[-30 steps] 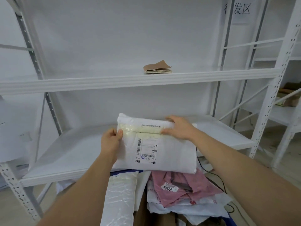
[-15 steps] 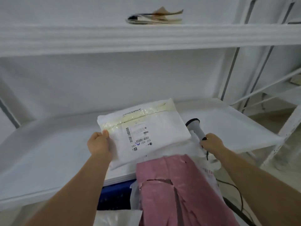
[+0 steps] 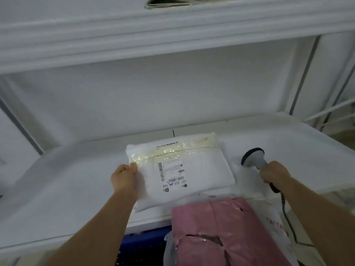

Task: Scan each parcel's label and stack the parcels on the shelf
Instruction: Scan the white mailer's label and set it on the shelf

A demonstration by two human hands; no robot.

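— Where was the parcel (image 3: 182, 169) when we looked?

— Centre of the frame, lying flat on the lower shelf (image 3: 76, 189), label (image 3: 172, 174) facing up, its near edge close to the shelf's front lip. Yellowish tape ran across its far end.

— And our left hand (image 3: 124, 178)?

— Curled on the parcel's left edge, thumb on top, pinching it near the tape.

— The right hand (image 3: 274, 173)?

— Wrapped round the scanner (image 3: 256, 160) handle, right of centre. The scanner's head sat just right of the parcel, apart from it, low over the shelf; we could not tell whether it touched. Its cable (image 3: 288, 221) trailed down toward the lower right.

— Anything else?

— A torn pink bag (image 3: 221, 233) at bottom centre, in front of the shelf, and a blurred brown packet (image 3: 172, 1) on the upper shelf at the top edge.
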